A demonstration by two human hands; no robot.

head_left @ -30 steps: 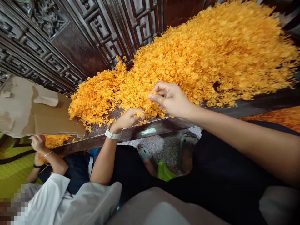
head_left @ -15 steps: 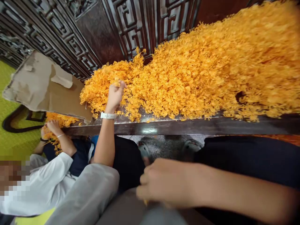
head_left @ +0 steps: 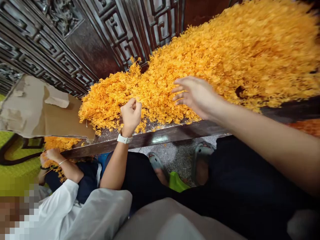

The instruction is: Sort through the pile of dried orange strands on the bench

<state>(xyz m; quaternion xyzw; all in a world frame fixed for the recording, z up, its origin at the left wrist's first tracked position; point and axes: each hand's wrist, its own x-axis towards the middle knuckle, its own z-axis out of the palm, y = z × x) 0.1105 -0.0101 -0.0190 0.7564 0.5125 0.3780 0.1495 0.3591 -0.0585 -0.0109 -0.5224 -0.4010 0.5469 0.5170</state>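
A long heap of small orange, frilly, flower-like pieces (head_left: 200,63) lies along a dark wooden ledge (head_left: 140,136). My left hand (head_left: 131,113), with a white watch on the wrist, is closed at the heap's front edge, at the left. Whatever its fingers may pinch is hidden or too small to make out. To its right, my right hand (head_left: 196,95) reaches over the front of the heap. Its fingers are spread and slightly curled, with nothing visible between them.
A torn cardboard piece (head_left: 57,116) stands left of the heap. Beyond it, a co-worker's hands (head_left: 51,155) hold orange pieces. Carved dark wood panels (head_left: 120,30) rise behind the ledge. Below are my sandalled feet (head_left: 157,163) and a bright green object (head_left: 177,182) on the speckled floor.
My right hand has come up from my lap to the heap, and its fingers have opened. My left hand has shifted slightly right and closer, still closed. The view has tilted.
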